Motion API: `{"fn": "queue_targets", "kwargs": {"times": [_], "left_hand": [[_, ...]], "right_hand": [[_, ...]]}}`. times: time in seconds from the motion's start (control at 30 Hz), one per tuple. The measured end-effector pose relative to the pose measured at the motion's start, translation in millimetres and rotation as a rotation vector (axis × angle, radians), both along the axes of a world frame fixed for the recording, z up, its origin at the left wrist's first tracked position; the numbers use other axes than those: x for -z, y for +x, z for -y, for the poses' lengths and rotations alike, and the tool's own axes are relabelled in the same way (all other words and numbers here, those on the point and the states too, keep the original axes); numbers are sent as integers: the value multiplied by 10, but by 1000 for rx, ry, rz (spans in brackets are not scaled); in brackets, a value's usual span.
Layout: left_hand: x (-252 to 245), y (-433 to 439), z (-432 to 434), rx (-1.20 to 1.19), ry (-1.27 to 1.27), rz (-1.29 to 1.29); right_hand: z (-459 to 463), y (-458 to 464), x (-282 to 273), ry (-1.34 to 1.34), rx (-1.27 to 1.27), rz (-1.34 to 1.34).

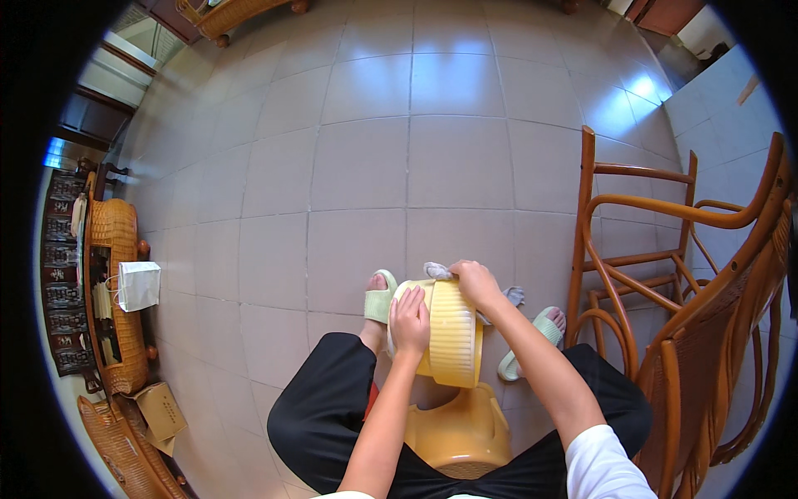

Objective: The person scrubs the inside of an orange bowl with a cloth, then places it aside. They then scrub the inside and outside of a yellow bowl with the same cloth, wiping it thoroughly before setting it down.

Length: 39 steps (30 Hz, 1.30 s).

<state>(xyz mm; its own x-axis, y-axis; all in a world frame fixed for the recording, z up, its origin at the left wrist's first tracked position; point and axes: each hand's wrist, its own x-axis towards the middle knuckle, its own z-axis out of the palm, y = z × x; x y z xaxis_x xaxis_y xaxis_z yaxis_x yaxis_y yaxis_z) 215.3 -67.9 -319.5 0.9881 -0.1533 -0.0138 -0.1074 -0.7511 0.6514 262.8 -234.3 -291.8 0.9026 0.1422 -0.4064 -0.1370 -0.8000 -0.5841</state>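
Observation:
A ribbed yellow plastic tub, turned on its side, stands between my feet. My left hand lies flat over its left part with the fingers close together, steadying it. At the upper right of the tub, my right hand grips a greyish cloth against the ribbed wall. Another part of a grey cloth hangs out below that wrist; whether it is the same piece I cannot tell. Just behind the tub is a yellow-orange plastic stool, between my legs.
A rattan chair with bent wooden arms stands close on my right. Along the left wall are a wicker cabinet, a white paper bag and a cardboard box. Glossy tiles cover the floor.

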Motion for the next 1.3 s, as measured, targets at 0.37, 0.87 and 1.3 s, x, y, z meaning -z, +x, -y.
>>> {"fn": "queue_targets", "kwargs": {"times": [0.37,0.87,1.3], "left_hand": [[160,418,97,-80,-14,-109],[92,122,120,-259,-50,151],[66,666,192,-221,84,237]], "right_hand": [[-50,-895,-494,-31,-589,527],[-20,-433,-339,90,-385,635],[-142,717,-225,182,42,506]]}}
